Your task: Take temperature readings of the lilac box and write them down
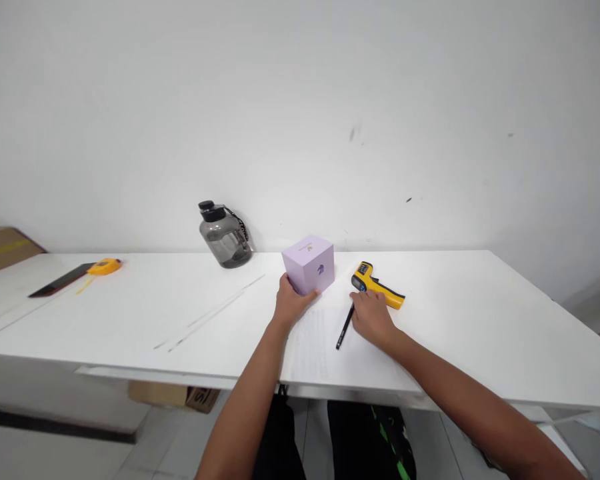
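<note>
My left hand (291, 303) is closed on the lower front of a lilac cardboard box (310, 263), its thumb across the front and its fingers around the left side. The box has a small gold mark on top and a dark purple emblem on one face; whether its base rests on the table I cannot tell. My right hand (373, 317) is closed, with the fingers bunched at the upper end of a black pen (345, 327). Right behind those fingers lies a yellow and black infrared thermometer gun (386, 292). A printed paper sheet (310, 347) lies in front of the box.
Toward the back of the white table (455, 320) a grey see-through water bottle (225, 237) leans left. Far left are an orange tape measure (105, 267), a dark flat object (60, 281) and a cardboard box (5, 250). Another carton (157, 393) sits below the tabletop.
</note>
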Motion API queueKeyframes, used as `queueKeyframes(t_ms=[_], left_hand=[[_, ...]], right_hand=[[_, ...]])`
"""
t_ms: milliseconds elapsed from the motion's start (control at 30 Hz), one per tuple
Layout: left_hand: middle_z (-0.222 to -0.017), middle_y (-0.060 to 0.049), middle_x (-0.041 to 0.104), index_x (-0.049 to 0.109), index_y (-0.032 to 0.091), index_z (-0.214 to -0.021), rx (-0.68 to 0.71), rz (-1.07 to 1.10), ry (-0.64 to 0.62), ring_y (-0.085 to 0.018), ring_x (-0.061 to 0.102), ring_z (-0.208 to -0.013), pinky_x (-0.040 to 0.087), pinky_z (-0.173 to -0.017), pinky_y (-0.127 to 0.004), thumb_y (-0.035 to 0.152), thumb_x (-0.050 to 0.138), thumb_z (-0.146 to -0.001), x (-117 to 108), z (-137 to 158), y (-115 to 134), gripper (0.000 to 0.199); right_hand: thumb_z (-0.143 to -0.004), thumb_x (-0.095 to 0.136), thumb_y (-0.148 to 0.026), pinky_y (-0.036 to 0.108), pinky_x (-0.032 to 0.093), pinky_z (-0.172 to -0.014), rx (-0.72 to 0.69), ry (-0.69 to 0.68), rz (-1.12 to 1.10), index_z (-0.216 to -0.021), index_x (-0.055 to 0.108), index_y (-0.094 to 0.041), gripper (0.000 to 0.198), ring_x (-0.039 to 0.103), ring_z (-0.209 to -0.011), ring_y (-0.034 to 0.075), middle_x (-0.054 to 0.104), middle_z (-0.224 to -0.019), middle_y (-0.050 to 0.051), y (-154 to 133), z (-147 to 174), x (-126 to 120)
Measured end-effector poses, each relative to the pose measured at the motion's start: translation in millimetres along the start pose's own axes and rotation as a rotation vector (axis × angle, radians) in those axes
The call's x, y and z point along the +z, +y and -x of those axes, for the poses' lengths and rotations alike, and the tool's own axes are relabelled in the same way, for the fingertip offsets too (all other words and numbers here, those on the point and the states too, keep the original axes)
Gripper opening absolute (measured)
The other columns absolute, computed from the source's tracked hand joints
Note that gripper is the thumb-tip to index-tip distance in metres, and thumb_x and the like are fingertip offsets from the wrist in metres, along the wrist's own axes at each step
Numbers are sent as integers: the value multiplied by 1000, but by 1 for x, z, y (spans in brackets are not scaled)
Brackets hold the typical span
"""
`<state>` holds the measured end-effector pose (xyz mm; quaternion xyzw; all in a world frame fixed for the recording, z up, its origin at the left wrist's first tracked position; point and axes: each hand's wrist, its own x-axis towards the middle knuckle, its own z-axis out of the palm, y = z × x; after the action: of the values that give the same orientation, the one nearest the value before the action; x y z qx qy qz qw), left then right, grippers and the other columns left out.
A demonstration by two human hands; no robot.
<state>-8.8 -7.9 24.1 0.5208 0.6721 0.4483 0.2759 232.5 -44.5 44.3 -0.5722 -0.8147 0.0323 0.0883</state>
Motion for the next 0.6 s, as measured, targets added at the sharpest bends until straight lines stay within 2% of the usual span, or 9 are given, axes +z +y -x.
queueKeyframes(t_ms=[133,233,300,400,500,600], left_hand=[[-155,-22,60,41,21,-146,0,29,28,-38,62,-142,54,-113,-52,45,101,-64,1,2,2,104],[-154,-21,61,42,21,-145,20,63,52,-38,63,-140,55,-113,-54,44,102,-64,2,2,2,103],[-155,-21,60,43,22,-146,29,77,73,-38,62,-141,54,-113,-54,44,102,-63,2,2,2,104],[-157,-22,58,42,22,-147,35,105,101,-39,61,-143,53,-115,-56,46,102,-63,2,3,2,106],[-158,-21,57,42,23,-149,38,150,116,-39,60,-144,52,-116,-57,48,101,-64,2,3,0,106],[-158,-19,56,43,24,-148,51,208,150,-38,60,-143,53,-116,-57,50,100,-65,3,2,-3,104]], right_hand=[[-104,45,-8,44,41,-97,-46,-91,41,-137,71,-5,42,65,-123,37,74,-132,24,-3,2,-1],[-103,46,-8,44,42,-97,-52,-104,55,-145,66,-5,46,65,-124,37,73,-135,24,-5,2,0],[-103,47,-10,44,42,-96,-29,-78,62,-150,63,-7,49,65,-122,37,73,-134,23,-5,1,-1],[-106,47,-15,46,41,-97,28,36,66,-150,63,-11,47,64,-120,36,72,-134,22,1,-2,-4],[-107,50,-20,49,37,-104,124,168,70,-147,64,-13,43,59,-128,37,68,-143,23,18,-8,-9],[-104,59,-26,52,35,-107,245,160,83,-149,62,-13,46,56,-134,39,65,-149,24,38,-14,-11]])
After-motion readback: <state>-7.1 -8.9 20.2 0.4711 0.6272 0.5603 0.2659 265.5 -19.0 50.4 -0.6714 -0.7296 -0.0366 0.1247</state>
